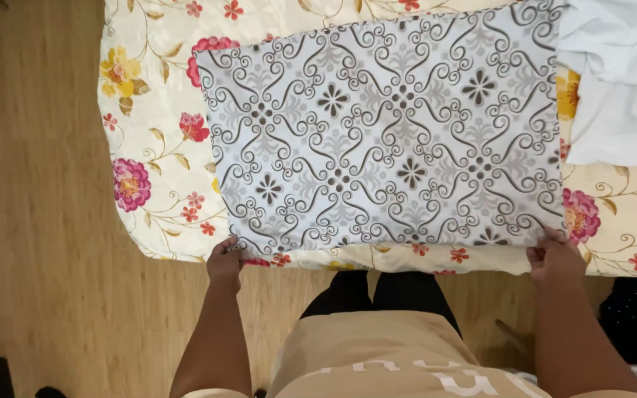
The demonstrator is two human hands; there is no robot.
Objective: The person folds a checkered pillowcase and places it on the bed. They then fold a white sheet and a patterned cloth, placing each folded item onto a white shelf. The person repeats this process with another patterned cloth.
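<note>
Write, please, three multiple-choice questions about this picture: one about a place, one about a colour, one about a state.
1. Where does the white cloth lie?
A. at the patterned cloth's right side, far end
B. on the wooden floor at the left
C. under the left hand

2. What colours has the patterned cloth?
A. red and yellow
B. grey and white with dark scrolls
C. plain blue

3. How does the patterned cloth lie?
A. rolled into a tube
B. crumpled in a heap
C. spread flat on the flowered sheet

Answers: 1 A, it shows at the upper right. 2 B, grey scrollwork covers it. 3 C, it lies smooth, with the left hand and right hand holding its near corners.
</note>
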